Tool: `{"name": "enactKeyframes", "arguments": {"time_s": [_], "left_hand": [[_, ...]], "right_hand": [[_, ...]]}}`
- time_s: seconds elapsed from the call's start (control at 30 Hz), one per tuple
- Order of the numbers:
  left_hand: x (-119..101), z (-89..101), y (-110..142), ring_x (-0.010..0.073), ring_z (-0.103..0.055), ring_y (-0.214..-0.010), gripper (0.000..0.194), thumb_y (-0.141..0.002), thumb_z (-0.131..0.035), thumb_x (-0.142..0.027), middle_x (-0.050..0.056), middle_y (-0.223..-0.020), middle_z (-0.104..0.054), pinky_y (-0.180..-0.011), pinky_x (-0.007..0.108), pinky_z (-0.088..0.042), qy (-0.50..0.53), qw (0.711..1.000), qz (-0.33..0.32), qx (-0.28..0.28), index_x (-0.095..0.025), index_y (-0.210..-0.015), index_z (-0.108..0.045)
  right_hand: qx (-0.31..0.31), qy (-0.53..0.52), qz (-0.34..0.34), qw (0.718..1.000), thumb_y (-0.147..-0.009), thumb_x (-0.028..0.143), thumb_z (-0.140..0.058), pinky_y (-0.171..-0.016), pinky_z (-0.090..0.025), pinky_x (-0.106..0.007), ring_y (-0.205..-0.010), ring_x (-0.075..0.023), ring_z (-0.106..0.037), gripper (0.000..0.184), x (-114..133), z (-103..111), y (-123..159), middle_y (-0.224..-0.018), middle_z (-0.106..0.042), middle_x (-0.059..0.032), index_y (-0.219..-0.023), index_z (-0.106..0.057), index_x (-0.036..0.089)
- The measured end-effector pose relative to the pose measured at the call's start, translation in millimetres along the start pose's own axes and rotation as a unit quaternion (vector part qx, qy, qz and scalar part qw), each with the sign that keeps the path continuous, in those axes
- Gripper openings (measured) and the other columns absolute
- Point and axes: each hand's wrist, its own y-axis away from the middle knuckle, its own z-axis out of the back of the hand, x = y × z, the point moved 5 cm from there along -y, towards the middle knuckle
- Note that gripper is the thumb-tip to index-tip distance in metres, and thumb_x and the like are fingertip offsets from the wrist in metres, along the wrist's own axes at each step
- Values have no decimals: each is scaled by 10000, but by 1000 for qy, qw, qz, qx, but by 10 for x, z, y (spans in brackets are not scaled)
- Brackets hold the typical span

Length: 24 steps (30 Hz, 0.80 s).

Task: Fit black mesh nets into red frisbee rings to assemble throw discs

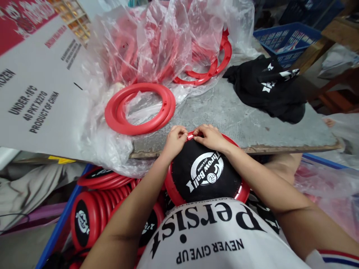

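A round throw-ball paddle, black fabric with white print inside a red plastic rim, leans between my body and the table edge. My left hand pinches the top of its rim, fingers closed. Just beside it, my right hand grips the same rim with thumb and fingers closed. A short glossy stretch of rim shows between the two hands. Stacked red rings lie on the table beyond my left hand. To the far right is a heap of black printed fabric.
A clear plastic bag of red ring parts spreads across the back of the grey table. At left stands a printed carton. Below, a blue crate holds several red-rimmed paddles. A blue basket is behind at right.
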Motion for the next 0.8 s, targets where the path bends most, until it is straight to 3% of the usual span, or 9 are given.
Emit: {"name": "enactKeyframes", "arguments": {"time_s": [0.1,0.17,0.33,0.53,0.63,0.7,0.8], "left_hand": [[98,156,13,167,-656,-926,106,-794,-554,-218,58,-1045,-668,-953,375,-527,139,988,43,-56,-186,-883,-603],[124,263,63,161,-659,-912,133,-792,-556,-229,55,-1038,-674,-942,364,-531,159,983,45,-86,-188,-912,-596],[36,375,294,198,-649,-1016,105,-814,-549,-209,64,-1068,-677,-973,389,-515,10,997,-14,-76,-198,-874,-634],[-35,386,518,251,-597,-1169,115,-864,-548,-195,91,-1202,-663,-1090,484,-439,-149,982,-72,-87,-206,-935,-637],[21,416,577,252,-586,-1214,140,-872,-545,-196,102,-1258,-642,-1108,486,-440,-165,977,-81,-113,-211,-986,-624],[58,455,644,245,-590,-1223,145,-885,-530,-200,104,-1266,-636,-1102,479,-456,-169,971,-93,-139,-216,-1006,-610],[118,527,866,245,-594,-1227,158,-921,-491,-205,110,-1258,-639,-1079,492,-483,-191,957,-126,-176,-223,-1038,-595]], "right_hand": [[15,25,11,1000,-888,265,-660,-1015,-411,-471,-1154,-309,-548,270,-59,28,-22,-1236,-658,-93,-1154,-676,219],[14,45,-6,999,-897,253,-653,-1001,-426,-468,-1145,-318,-553,261,-125,71,-51,-1214,-663,-106,-1153,-681,210],[-27,85,-24,996,-919,290,-638,-935,-463,-429,-1082,-321,-587,262,-355,236,-117,-1160,-672,-146,-1154,-683,181],[-104,90,-112,984,-947,368,-597,-911,-487,-461,-1088,-354,-615,293,-812,485,-126,-1157,-684,-189,-1133,-684,158],[-168,18,-178,969,-946,341,-561,-957,-484,-472,-1087,-337,-635,302,-1141,659,-144,-1157,-688,-209,-1103,-693,121],[-239,-55,-217,945,-920,318,-543,-970,-494,-457,-1080,-311,-648,343,-1368,806,-80,-1190,-682,-220,-1140,-680,93],[-375,-87,-201,901,-836,313,-553,-992,-497,-476,-1122,-315,-638,378,-1498,1005,261,-1192,-691,-203,-1124,-693,113]]}}
